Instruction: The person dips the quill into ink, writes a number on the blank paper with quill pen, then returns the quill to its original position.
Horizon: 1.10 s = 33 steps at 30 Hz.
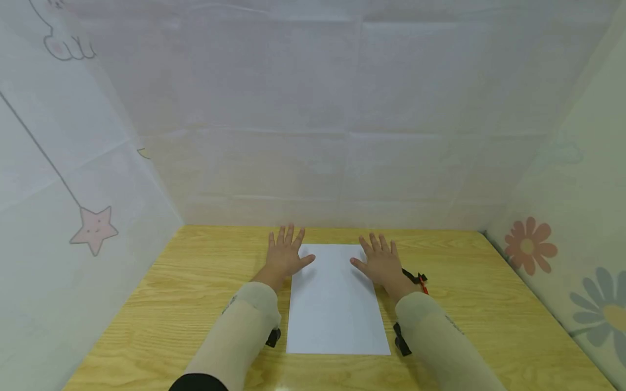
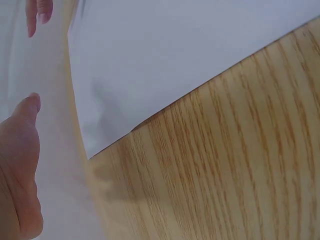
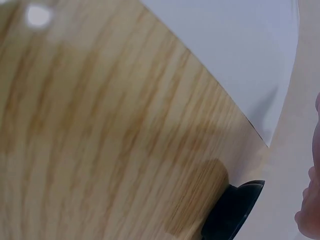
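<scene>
Plainly, left hand [image 1: 285, 256] and right hand [image 1: 382, 266]: two, fingers spread, holding nothing, one by each far corner of one white paper sheet [image 1: 335, 307]. Sheet lies flat on one wooden table [image 1: 489, 309]; wood borders all four edges, widest left and right. Right of sheet, one black-and-red item [image 1: 422, 278], unclear, near right hand. Beyond sheet, pale backdrop [image 1: 337, 108].

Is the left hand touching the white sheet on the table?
Apart. The left wrist view shows it: a strip of pale backdrop separates the left hand from the edge of the white sheet.
</scene>
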Tool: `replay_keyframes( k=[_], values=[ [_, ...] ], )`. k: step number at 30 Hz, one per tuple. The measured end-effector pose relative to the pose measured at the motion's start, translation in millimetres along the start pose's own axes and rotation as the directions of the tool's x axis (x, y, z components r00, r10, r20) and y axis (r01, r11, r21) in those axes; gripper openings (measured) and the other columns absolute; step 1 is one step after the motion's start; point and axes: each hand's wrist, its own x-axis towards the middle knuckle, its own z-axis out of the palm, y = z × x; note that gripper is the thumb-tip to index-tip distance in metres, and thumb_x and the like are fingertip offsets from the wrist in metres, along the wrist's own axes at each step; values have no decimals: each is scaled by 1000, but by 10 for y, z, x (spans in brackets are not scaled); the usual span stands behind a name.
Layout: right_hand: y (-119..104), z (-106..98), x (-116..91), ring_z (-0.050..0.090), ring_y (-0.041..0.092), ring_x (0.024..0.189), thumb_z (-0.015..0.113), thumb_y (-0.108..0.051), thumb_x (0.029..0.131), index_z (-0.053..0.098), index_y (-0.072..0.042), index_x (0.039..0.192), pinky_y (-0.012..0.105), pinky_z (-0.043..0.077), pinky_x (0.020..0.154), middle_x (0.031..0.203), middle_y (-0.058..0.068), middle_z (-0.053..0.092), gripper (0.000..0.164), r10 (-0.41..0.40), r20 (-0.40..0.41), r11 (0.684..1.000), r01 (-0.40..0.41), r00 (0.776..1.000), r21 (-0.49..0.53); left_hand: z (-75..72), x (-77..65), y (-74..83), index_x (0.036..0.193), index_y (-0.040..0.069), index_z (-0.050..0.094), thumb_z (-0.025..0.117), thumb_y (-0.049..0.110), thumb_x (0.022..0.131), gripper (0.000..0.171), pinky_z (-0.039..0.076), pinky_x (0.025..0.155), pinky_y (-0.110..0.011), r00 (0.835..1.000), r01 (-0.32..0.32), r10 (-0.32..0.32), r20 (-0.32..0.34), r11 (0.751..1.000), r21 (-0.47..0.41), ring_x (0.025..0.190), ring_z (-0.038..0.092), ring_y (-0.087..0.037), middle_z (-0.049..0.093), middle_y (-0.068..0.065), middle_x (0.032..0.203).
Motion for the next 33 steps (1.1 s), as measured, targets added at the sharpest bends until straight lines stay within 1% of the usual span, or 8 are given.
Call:
replay_keyframes(
  k=[5, 7, 12, 15, 18, 24, 28, 33],
  values=[
    [-8, -25, -4, 2, 44, 151, 40, -59, 99, 15, -14, 159, 65, 1, 118, 164, 20, 8, 78, -2, 4, 1000, 2, 1000, 11, 14, 3, -4, 160, 21, 8, 42, 65, 96, 84, 1, 122, -57, 1000, 7, -7, 17, 1000, -25, 154, -2, -33, -1, -11, 167],
    [-6, -43, -9, 3, 44, 151, 40, -58, 100, 15, -14, 159, 65, 2, 118, 164, 20, 8, 78, -5, -1, 1000, 5, 1000, 16, 47, 24, -28, 160, 22, 6, 41, 66, 95, 86, 0, 123, -57, 1000, 19, -18, 22, 999, -32, 154, -4, -32, -3, -10, 166],
    [40, -79, -29, 7, 44, 151, 39, -57, 100, 16, -13, 159, 65, 5, 119, 164, 21, 11, 77, -6, -22, 1000, 7, 1000, 30, 173, 71, -119, 160, 21, 5, 41, 68, 94, 88, 2, 123, -56, 999, 32, -32, 4, 998, -49, 154, -1, -33, -1, -10, 167],
    [85, -88, -59, 10, 44, 150, 41, -55, 100, 17, -12, 158, 64, 7, 119, 163, 23, 13, 76, 1, -29, 998, 0, 1000, 55, 242, 61, -163, 160, 18, 7, 43, 67, 94, 89, 4, 123, -57, 1000, 12, -12, -4, 997, -77, 154, 0, -34, 1, -12, 167],
    [136, -84, -86, 12, 45, 149, 42, -54, 100, 17, -10, 158, 64, 10, 119, 162, 25, 15, 76, 0, -43, 998, 3, 999, 70, 291, 30, -187, 160, 16, 7, 45, 66, 94, 90, 4, 123, -57, 1000, -9, 10, 3, 993, -118, 154, -1, -34, 2, -13, 166],
    [220, -63, -163, 14, 47, 148, 42, -53, 101, 16, -7, 157, 64, 12, 118, 160, 27, 17, 78, -16, -55, 996, 21, 998, 92, 363, -64, -180, 159, 12, 9, 45, 67, 93, 92, 6, 123, -55, 999, -43, 47, 27, 990, -131, 154, 3, -34, 6, -13, 166],
    [250, -68, -227, 14, 47, 148, 42, -53, 101, 17, -4, 157, 65, 11, 118, 159, 28, 18, 78, -28, -57, 993, 34, 998, 117, 392, -124, -166, 159, 10, 10, 46, 66, 93, 94, 7, 123, -55, 995, -73, 82, 50, 986, -152, 154, 4, -33, 6, -13, 166],
    [282, -84, -292, 16, 48, 147, 43, -49, 102, 20, -2, 156, 65, 15, 117, 158, 30, 21, 75, -46, -83, 991, 57, 995, 124, 454, -197, -167, 159, 9, 10, 46, 67, 93, 95, 7, 123, -55, 991, -111, 122, 57, 979, -171, 154, 4, -34, 6, -13, 166]
  ],
)
